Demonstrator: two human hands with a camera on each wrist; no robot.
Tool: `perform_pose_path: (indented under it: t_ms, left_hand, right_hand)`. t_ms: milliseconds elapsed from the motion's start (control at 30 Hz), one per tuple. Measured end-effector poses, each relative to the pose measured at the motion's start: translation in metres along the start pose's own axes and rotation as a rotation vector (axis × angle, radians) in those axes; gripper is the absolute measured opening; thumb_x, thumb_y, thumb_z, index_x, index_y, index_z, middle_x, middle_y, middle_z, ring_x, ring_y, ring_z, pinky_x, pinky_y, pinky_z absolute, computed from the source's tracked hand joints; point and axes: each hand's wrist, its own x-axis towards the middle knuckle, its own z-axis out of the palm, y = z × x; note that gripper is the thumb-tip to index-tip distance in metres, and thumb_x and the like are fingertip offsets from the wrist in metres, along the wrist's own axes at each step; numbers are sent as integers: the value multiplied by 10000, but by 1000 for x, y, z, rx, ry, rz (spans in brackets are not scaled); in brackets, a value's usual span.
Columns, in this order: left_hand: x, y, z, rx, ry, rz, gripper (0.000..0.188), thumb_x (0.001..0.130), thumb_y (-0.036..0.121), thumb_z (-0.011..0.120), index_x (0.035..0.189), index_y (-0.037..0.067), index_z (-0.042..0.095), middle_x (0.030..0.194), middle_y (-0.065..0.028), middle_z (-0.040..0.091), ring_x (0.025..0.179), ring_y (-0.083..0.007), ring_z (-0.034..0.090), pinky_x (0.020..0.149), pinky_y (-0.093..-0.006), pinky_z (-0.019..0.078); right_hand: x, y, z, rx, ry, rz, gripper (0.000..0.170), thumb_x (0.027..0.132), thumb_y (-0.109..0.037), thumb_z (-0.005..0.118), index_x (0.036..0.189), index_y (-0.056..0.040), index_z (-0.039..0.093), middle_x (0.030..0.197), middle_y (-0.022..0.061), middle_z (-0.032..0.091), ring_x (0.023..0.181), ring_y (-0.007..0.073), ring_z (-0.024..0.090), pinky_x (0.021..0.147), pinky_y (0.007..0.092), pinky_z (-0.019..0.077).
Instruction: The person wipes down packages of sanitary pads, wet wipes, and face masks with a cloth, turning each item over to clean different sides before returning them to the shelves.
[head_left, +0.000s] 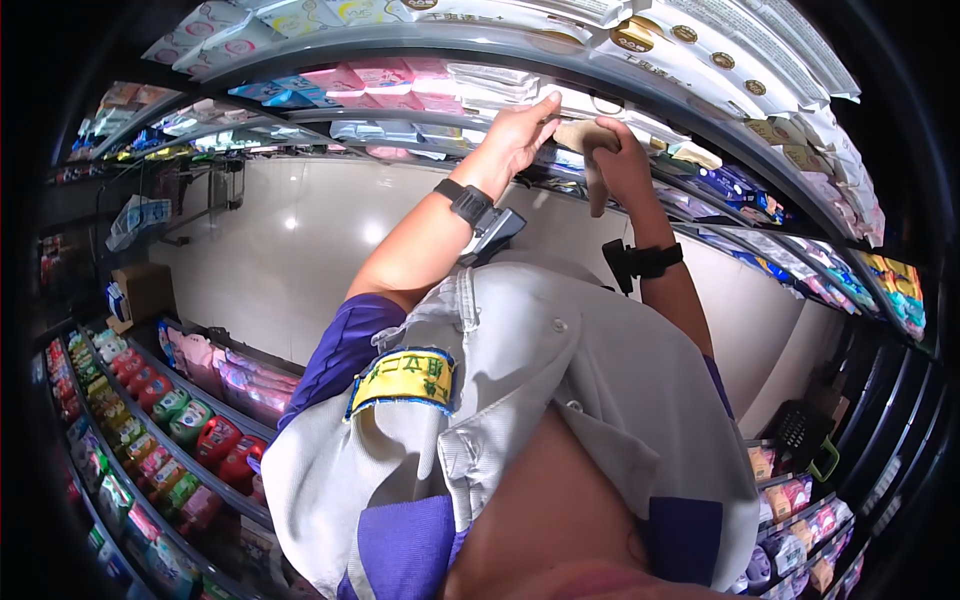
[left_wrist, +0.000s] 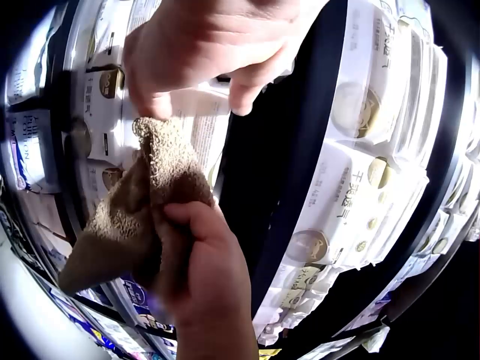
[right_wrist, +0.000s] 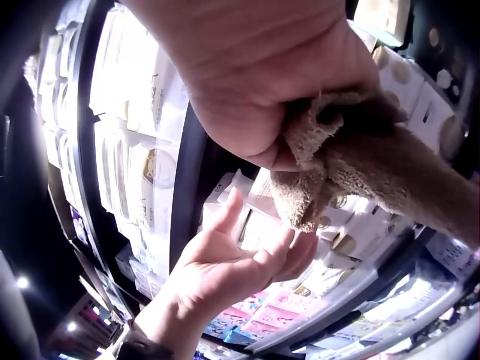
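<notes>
Right hand [head_left: 626,168] grasping a brown cloth [left_wrist: 124,232], left hand [right_wrist: 225,266] fingers loose, a person apparently wipes shelving [left_wrist: 313,142]. The next stroke likely needs packs [left_wrist: 337,206] held aside.

Right wrist view: cloth [right_wrist: 409,169] cut off at right edge, hides fingertips of right hand [right_wrist: 277,82]. Left wrist view: left hand [left_wrist: 210,49] cut off at top; small print on packs [left_wrist: 334,206] unreadable. Head view: labels on bottles [head_left: 215,440] too small.
</notes>
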Motion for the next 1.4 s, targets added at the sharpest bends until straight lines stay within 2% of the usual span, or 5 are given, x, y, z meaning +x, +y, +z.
perform_pose_path:
  t_ms: [333,567,667,900,1400]
  left_hand:
    - [-4,11,-13,280,-243,-36,209,947,167,649,1109,36,628,1014,-29,669,833,-112,640,703,-224,517]
    - [-17,32,-53,628,-25,36,372,884,133,706,1189,14,530,1062,-52,615,914,-150,619,783,-296,553]
    - [5,47,-112,925,369,455,479,815,59,728,1219,-47,494,1090,-114,604,952,-180,612,829,-318,548]
    - [-6,80,-77,1060,269,594,547,771,174,732,1215,-86,549,1091,-228,681,1043,-352,657,925,-394,499]
    - [-40,82,-55,1218,297,820,636,796,219,736,1319,-38,480,1201,-249,605,1146,-326,587,933,-395,491]
  right_hand:
    - [19,4,14,-192,-19,-195,522,769,-32,583,1284,-114,589,1216,143,650,1076,261,639,925,331,492]
    - [9,-5,24,-200,-116,-126,494,767,-47,607,1259,-90,599,1160,164,653,1038,281,648,881,341,510]
    - [10,-5,48,-185,-225,-254,470,772,-61,603,1242,-58,598,1149,184,650,1066,293,633,918,352,482]
    - [34,-32,74,-239,-215,-335,559,778,-35,604,1332,-76,540,1113,192,653,933,250,651,832,322,507]
    - [11,-68,56,-181,-81,-246,487,749,-41,613,1234,-80,579,1074,171,668,925,281,672,819,346,524]
